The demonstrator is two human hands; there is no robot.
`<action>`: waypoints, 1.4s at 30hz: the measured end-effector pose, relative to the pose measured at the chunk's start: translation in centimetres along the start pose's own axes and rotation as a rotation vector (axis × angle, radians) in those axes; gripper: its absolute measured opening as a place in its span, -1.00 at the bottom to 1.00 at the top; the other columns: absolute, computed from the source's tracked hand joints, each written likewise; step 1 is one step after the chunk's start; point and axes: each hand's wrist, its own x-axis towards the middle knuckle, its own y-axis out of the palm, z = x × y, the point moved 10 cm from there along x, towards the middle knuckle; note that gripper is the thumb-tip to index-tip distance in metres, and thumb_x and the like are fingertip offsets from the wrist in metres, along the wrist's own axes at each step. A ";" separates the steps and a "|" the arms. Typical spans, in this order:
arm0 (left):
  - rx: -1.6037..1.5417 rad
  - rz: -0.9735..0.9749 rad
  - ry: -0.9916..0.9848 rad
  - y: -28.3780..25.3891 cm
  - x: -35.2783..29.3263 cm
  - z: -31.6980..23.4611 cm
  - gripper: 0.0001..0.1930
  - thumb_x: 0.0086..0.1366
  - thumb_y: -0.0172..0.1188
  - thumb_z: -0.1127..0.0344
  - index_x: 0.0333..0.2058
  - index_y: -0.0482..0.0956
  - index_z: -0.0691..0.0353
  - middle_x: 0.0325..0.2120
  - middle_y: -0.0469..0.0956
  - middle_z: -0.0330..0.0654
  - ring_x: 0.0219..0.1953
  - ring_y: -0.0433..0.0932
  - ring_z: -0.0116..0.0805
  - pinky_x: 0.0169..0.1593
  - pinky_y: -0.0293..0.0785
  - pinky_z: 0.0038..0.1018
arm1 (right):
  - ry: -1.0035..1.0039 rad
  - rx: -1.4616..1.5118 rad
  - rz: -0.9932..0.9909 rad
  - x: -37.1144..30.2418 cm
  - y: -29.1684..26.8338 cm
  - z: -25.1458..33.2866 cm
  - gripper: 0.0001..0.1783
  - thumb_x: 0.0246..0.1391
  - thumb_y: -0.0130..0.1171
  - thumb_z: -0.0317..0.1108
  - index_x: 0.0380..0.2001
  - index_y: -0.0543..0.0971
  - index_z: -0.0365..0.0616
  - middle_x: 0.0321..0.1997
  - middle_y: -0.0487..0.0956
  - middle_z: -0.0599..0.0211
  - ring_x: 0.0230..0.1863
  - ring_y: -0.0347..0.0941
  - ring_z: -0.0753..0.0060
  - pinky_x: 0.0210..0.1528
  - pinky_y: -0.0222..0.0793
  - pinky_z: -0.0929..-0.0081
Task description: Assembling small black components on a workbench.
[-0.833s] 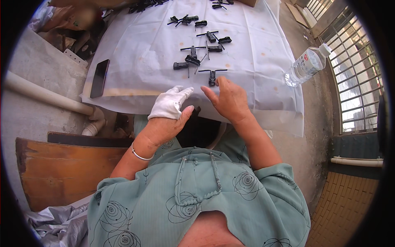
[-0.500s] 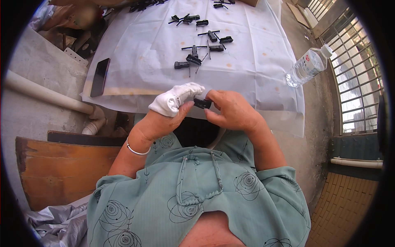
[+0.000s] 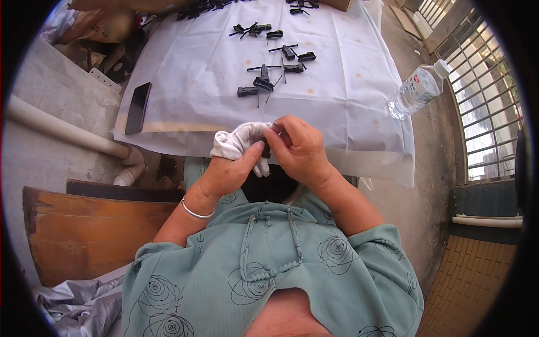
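My left hand (image 3: 237, 154), in a white cloth glove that leaves the thumb bare, is closed around a small black plastic part (image 3: 266, 150). Only a dark sliver of that part shows between thumb and fingers. Against its upper end my bare right hand (image 3: 300, 147) is pinched, thumb and fingertips together, touching the gloved fingers. Whatever the right fingertips grip is hidden. Both hands are in front of the table's near edge, over my lap. Similar black plastic parts with thin protruding arms (image 3: 263, 84) lie scattered on the table beyond.
A white plastic sheet (image 3: 185, 84) covers the table. On its left lies a dark phone (image 3: 137, 108); at the right edge stands a clear water bottle (image 3: 416, 90). More black parts (image 3: 205, 7) are heaped at the far side. A wooden board (image 3: 95, 236) is at lower left.
My right hand has moved left and closed in against the gloved left hand. The left fingers have curled down around the black part, which is now mostly covered.
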 end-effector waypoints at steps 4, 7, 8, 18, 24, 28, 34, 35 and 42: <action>0.031 -0.024 0.020 -0.3 -0.3 -0.2 -0.69 0.22 -0.01 0.50 -0.04 0.30 0.36 -0.34 0.45 -0.21 -0.52 0.42 -0.60 -0.51 0.39 -0.67 | 0.272 0.075 0.156 -0.5 0.9 -2.9 -0.85 0.03 0.14 -0.38 -0.49 0.43 -0.24 -0.64 0.37 0.30 -0.67 0.18 0.48 -0.60 0.18 0.55; 0.159 -0.122 0.010 -0.9 -0.3 -0.5 -0.71 0.19 0.01 0.52 -0.09 0.35 0.37 -0.35 0.47 -0.19 -0.50 0.46 -0.54 -0.47 0.42 -0.63 | 0.275 0.222 0.243 -1.1 1.7 -2.8 -0.79 0.12 0.02 -0.34 -0.51 0.42 -0.26 -0.67 0.33 0.30 -0.63 0.17 0.48 -0.54 0.19 0.53; 0.249 -0.155 0.008 -1.1 -0.3 -0.6 -0.73 0.16 0.04 0.52 -0.12 0.39 0.38 -0.35 0.49 -0.16 -0.48 0.49 -0.48 -0.44 0.44 -0.60 | 0.262 0.178 0.316 -1.5 2.5 -2.6 -0.76 0.15 -0.02 -0.33 -0.51 0.42 -0.27 -0.67 0.33 0.31 -0.60 0.18 0.52 -0.51 0.20 0.53; 0.914 -0.249 0.484 0.6 -1.3 -3.4 -0.73 0.03 0.10 0.52 -0.23 0.49 0.39 -0.27 0.50 0.08 -0.26 0.53 -0.07 -0.17 0.46 -0.39 | 0.542 0.395 0.269 -4.0 5.5 -5.9 -0.72 0.19 -0.08 -0.32 -0.50 0.44 -0.29 -0.64 0.37 0.48 -0.53 0.20 0.67 -0.46 0.23 0.60; 0.241 -0.161 0.307 -1.2 0.2 -0.9 -0.68 0.25 0.00 0.44 -0.02 0.23 0.30 -0.39 0.39 -0.32 -0.43 0.35 -0.55 -0.32 0.37 -0.64 | 0.338 0.355 0.257 -2.0 3.1 -4.6 -0.77 0.15 0.00 -0.31 -0.43 0.48 -0.30 -0.65 0.35 0.46 -0.57 0.22 0.64 -0.50 0.23 0.61; -0.111 -0.121 -0.015 -2.1 0.3 1.1 -0.67 0.28 -0.10 0.49 0.02 0.19 0.23 -0.40 0.41 -0.29 -0.58 0.22 -0.66 -0.54 0.20 -0.73 | 0.405 0.064 0.555 -3.1 3.6 -5.1 -0.82 0.03 0.09 -0.35 -0.37 0.50 -0.27 -0.53 0.50 0.15 -0.50 0.42 0.34 -0.40 0.33 0.52; -0.098 -0.092 0.001 -1.4 0.3 1.2 -0.60 0.28 -0.18 0.48 0.10 0.13 0.21 -0.41 0.39 -0.28 -0.61 0.21 -0.66 -0.56 0.20 -0.72 | 0.186 0.195 0.395 -1.7 2.0 -3.3 -0.86 -0.05 0.19 -0.41 -0.39 0.53 -0.22 -0.56 0.48 0.26 -0.54 0.39 0.49 -0.46 0.31 0.55; -0.098 -0.091 0.001 -1.4 0.3 1.0 -0.60 0.28 -0.18 0.48 0.10 0.13 0.21 -0.41 0.39 -0.28 -0.61 0.21 -0.66 -0.56 0.20 -0.72 | 0.202 0.145 0.421 -2.1 2.1 -3.8 -0.87 -0.05 0.19 -0.43 -0.40 0.54 -0.22 -0.57 0.48 0.27 -0.55 0.38 0.50 -0.47 0.30 0.55; 0.150 0.006 -0.046 -0.3 0.1 0.6 -0.62 0.25 -0.19 0.43 0.06 0.19 0.26 -0.39 0.37 -0.28 -0.53 0.24 -0.62 -0.45 0.26 -0.69 | 0.243 0.216 0.329 -1.7 1.8 -3.6 -0.90 -0.03 0.19 -0.42 -0.45 0.53 -0.22 -0.62 0.42 0.36 -0.60 0.25 0.58 -0.52 0.23 0.57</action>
